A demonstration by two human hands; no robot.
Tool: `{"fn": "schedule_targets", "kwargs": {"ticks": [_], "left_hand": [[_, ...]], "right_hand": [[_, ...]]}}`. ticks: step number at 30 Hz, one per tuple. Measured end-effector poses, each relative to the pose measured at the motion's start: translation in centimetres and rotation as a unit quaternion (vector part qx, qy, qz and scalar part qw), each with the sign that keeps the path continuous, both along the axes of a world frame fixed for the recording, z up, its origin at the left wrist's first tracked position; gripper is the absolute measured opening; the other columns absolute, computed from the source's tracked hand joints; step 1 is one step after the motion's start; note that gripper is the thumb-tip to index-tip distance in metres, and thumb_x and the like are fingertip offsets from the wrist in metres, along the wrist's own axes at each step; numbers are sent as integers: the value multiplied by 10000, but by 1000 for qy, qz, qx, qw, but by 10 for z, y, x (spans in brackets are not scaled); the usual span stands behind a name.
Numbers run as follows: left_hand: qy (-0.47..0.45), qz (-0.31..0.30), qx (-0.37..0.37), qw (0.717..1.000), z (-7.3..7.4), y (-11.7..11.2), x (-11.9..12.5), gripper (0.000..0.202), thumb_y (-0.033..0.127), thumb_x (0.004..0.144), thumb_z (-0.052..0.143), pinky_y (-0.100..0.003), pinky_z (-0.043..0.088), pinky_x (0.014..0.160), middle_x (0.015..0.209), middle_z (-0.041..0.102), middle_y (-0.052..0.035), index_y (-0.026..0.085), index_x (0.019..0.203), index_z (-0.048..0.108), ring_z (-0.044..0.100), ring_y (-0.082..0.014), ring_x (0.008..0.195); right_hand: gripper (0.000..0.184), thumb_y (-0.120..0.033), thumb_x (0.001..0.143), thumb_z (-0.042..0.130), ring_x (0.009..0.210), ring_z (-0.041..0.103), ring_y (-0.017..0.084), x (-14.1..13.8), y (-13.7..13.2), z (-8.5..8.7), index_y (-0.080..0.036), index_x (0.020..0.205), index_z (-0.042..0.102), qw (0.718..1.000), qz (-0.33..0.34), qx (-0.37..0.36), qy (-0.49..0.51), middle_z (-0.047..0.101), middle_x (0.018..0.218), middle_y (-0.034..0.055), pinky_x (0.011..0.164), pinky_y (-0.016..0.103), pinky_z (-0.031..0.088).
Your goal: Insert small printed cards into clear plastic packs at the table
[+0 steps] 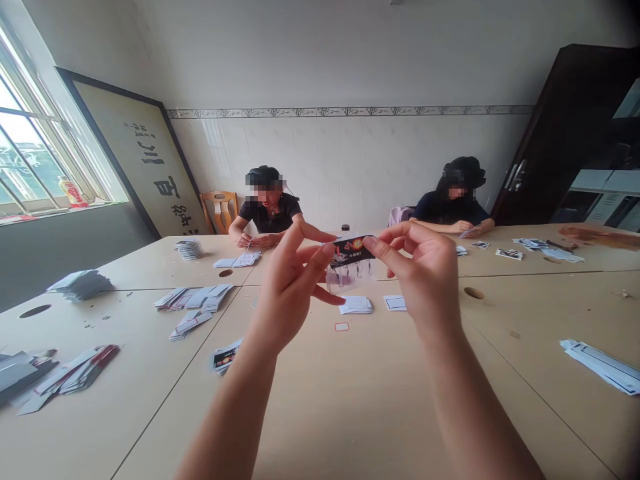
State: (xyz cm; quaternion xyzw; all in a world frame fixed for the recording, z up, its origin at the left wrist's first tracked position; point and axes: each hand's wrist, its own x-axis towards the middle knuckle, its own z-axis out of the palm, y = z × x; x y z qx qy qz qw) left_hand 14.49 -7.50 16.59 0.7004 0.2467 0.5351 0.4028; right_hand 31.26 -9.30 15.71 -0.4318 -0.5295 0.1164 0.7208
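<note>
Raised above the table, a small clear packet with a black printed header card (354,251) is stretched between my two hands. Several small dark hooks show in its transparent lower part. My left hand (293,290) pinches the packet's left end between thumb and finger, with the other fingers spread behind and below. At the upper right corner, the thumb and fingers of my right hand (423,270) are closed on the same packet. Below it on the table lie a stack of white cards (356,305), a blue-edged white card (395,303) and a red-bordered label (341,327).
Packets with black print (225,358) lie by my left forearm. Card stacks (77,373) spread across the left, and long white strips (600,367) lie at right. Two people (267,210) sit across the table (350,413), handling small cards. Round holes (474,293) pierce the tabletop.
</note>
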Motion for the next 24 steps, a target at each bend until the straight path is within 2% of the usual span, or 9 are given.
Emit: {"fn": "schedule_targets", "kwargs": {"ticks": [4, 9, 14, 24], "left_hand": [[4, 0, 0, 1000, 1, 0, 0, 242, 440, 902, 672, -242, 665, 484, 880, 605, -3, 221, 922, 569, 472, -45, 526], [1, -13, -6, 1000, 0, 2, -1, 228, 440, 915, 659, -256, 661, 463, 784, 563, 35, 241, 928, 549, 456, -39, 477], [2, -36, -15, 999, -2, 5, -5, 245, 466, 922, 646, -251, 653, 458, 641, 472, 60, 244, 952, 546, 558, -80, 497], [-5, -55, -18, 998, -1, 6, -6, 249, 454, 922, 650, -267, 651, 451, 671, 594, 35, 241, 948, 523, 644, -118, 542]], "right_hand": [[223, -369, 737, 827, 628, 564, 141, 3, 4, -2, -204, 711, 679, 1000, 27, -7, 12, 658, 712, 17, 503, 250, 460], [294, -362, 683, 865, 593, 585, 116, 6, 7, 0, -205, 695, 617, 993, 105, -15, 55, 643, 735, -8, 470, 222, 465], [297, -397, 685, 870, 590, 611, 110, 10, 8, 0, -209, 795, 668, 980, 180, -35, 76, 674, 787, -3, 475, 222, 481], [207, -358, 737, 847, 638, 612, 99, 13, 6, 0, -222, 806, 706, 964, 245, -46, 95, 678, 799, -15, 565, 213, 531]]}}
